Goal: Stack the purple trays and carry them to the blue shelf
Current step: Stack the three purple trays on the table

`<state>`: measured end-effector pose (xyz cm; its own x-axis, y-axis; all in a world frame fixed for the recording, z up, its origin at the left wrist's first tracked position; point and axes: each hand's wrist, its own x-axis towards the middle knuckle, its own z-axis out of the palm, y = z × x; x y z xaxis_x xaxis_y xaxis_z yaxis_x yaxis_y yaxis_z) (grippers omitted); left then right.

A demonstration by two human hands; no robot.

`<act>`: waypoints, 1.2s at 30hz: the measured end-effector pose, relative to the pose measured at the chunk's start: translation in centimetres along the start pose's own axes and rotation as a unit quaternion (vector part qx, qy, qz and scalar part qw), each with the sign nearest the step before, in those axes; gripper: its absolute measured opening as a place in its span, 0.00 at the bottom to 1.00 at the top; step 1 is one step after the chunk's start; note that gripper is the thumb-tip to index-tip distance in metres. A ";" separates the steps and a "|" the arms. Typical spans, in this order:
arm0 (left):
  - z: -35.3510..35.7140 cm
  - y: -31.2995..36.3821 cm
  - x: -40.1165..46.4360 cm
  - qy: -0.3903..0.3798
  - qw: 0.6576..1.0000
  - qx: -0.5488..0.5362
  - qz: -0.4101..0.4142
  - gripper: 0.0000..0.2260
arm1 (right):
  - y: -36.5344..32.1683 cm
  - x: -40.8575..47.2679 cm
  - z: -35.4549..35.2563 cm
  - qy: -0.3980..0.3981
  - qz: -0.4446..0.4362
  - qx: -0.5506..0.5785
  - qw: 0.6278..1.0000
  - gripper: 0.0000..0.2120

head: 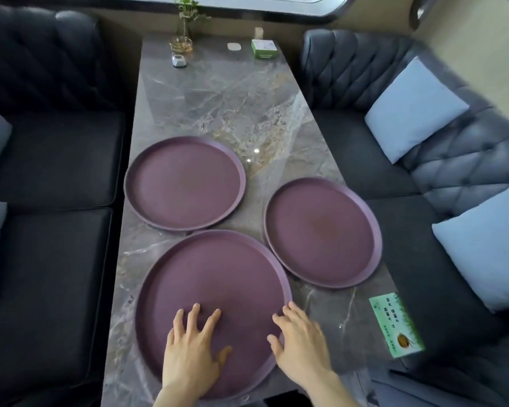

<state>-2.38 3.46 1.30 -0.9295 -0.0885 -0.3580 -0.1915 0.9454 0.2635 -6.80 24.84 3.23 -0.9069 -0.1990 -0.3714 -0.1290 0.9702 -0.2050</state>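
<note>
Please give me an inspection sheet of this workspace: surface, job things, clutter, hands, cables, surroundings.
Surface: grey marble table, long and narrow.
Job's things: three round purple trays, unstacked: near tray, far left tray, right tray.
Clutter: plant vase, green box, green card at the right edge.
Hands: left hand spread over the near tray; right hand at its right rim; no grip closed.
Cables: nothing seen.
Surroundings: dark sofas on both sides, pale cushions; blue shelf not seen.

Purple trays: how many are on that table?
3. The nearest tray lies under both hands; the far left tray sits behind it; the right tray lies by the table's right edge. None are stacked yet, and none look hidden.
</note>
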 end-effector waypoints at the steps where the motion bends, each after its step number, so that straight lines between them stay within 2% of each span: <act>1: -0.2 0.3 0.6 0.024 1.000 0.009 0.006 0.29 | 0.4 0.4 -0.7 0.030 0.021 0.033 0.999 0.19; 3: -1.2 1.3 2.2 0.049 0.999 0.001 -0.004 0.18 | 1.5 1.2 -2.5 0.094 0.065 0.090 0.989 0.11; 6: -3.1 3.8 5.4 0.067 0.995 -0.070 -0.036 0.13 | 4.5 3.1 -5.0 0.159 0.133 0.133 0.969 0.06; 9: -4.9 7.2 9.0 0.089 0.983 -0.158 -0.042 0.13 | 8.8 5.2 -7.3 0.189 0.207 0.159 0.947 0.05; 12: -6.1 10.4 13.1 0.079 0.974 -0.207 -0.039 0.16 | 13.3 7.9 -9.5 0.194 0.267 0.170 0.929 0.05; 17: -7.3 14.6 19.2 0.038 0.965 -0.250 -0.066 0.24 | 19.3 12.5 -12.3 0.202 0.296 0.184 0.915 0.05; 21: -6.8 16.8 22.6 0.022 0.956 -0.267 -0.118 0.30 | 22.6 16.0 -13.3 0.200 0.295 0.189 0.915 0.15; 27: -5.7 18.8 24.7 0.015 0.933 -0.303 -0.194 0.38 | 24.7 19.2 -13.1 0.108 0.282 0.268 0.915 0.33; 32: -5.8 19.4 25.2 0.034 0.914 -0.333 -0.229 0.36 | 24.9 20.1 -13.2 0.130 0.305 0.306 0.892 0.31; 36: -6.6 19.3 24.3 0.045 0.891 -0.391 -0.228 0.31 | 24.8 19.1 -14.1 0.161 0.337 0.279 0.884 0.29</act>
<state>-30.75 17.54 3.58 -0.7133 -0.4653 -0.5242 -0.6842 0.3002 0.6647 -33.02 47.00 3.84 -0.7806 0.5367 -0.3204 0.6219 0.6154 -0.4843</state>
